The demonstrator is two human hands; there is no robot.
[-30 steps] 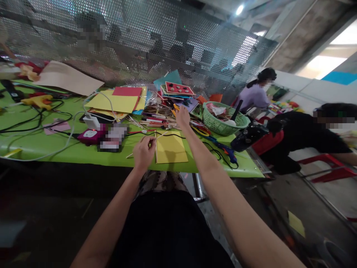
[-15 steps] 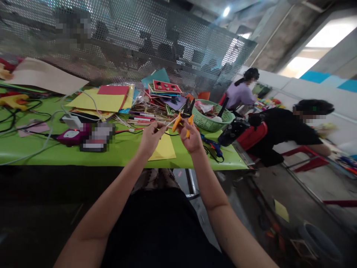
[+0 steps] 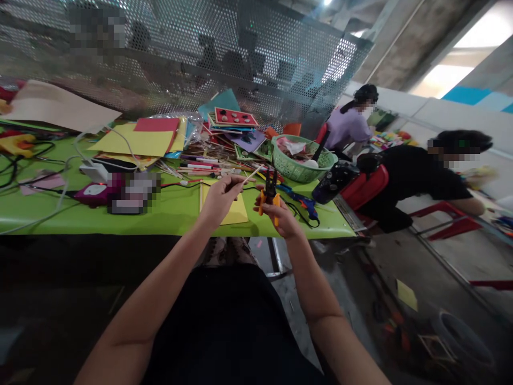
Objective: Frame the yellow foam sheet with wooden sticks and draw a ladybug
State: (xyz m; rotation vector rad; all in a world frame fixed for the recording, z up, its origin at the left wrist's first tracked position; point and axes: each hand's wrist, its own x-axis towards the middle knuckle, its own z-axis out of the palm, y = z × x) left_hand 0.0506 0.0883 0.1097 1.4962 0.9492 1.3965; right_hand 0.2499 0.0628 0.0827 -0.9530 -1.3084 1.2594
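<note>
Between its pinched fingers my left hand (image 3: 219,199) holds a thin pale stick (image 3: 253,174), whose free end points up and to the right. My right hand (image 3: 284,215) is closed on orange-handled pliers (image 3: 270,197) with dark jaws pointing upward. The stick and the pliers are apart. Below and between the hands, a yellow sheet (image 3: 232,212) lies on the green table (image 3: 176,222). Several thin sticks and pens (image 3: 200,167) lie behind my left hand.
A green basket (image 3: 302,170) stands behind my right hand, with a blue glue gun (image 3: 302,201) in front. Coloured paper (image 3: 128,144), a purple power adapter (image 3: 96,192) and cables lie left. Two people sit at the right.
The pliers have moved right and down, away from the stick, and their jaws now point straighter up. The stick's tip shows free of them. The view has shifted slightly.
</note>
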